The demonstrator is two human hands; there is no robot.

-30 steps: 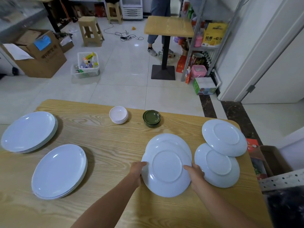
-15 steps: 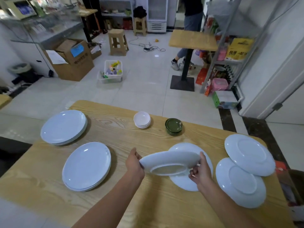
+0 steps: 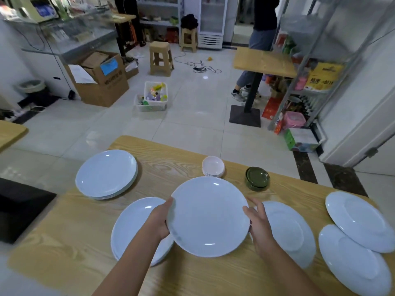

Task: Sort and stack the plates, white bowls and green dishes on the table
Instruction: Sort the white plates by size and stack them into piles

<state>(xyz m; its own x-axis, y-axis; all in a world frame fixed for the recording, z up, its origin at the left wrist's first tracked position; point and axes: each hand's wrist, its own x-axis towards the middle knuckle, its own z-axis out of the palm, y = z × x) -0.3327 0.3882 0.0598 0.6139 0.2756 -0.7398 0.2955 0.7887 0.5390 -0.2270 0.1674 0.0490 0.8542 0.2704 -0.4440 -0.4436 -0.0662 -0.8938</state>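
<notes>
I hold a white plate [image 3: 208,216] face up above the wooden table [image 3: 70,248]. My left hand [image 3: 159,221] grips its left rim and my right hand [image 3: 257,226] holds its right rim. Beneath its left side lies a stack of upright plates [image 3: 132,227]; a second such stack [image 3: 106,173] sits further back left. An upside-down plate [image 3: 288,231] lies just right of my right hand. Two more upside-down plates [image 3: 359,221] [image 3: 352,261] overlap at the right edge. Stacked white bowls [image 3: 213,166] and stacked green dishes [image 3: 257,178] stand at the far edge.
Beyond the table is tiled floor with a small wooden table [image 3: 264,61], a person's legs [image 3: 245,77] behind it, a plastic basket [image 3: 152,99], a cardboard box [image 3: 100,77] and stools [image 3: 161,58]. A metal shelf [image 3: 303,77] stands at the right.
The plate I lifted upside down from the middle pile has been turned face up and carried left, over the near-left stack. The camera view swung leftward.
</notes>
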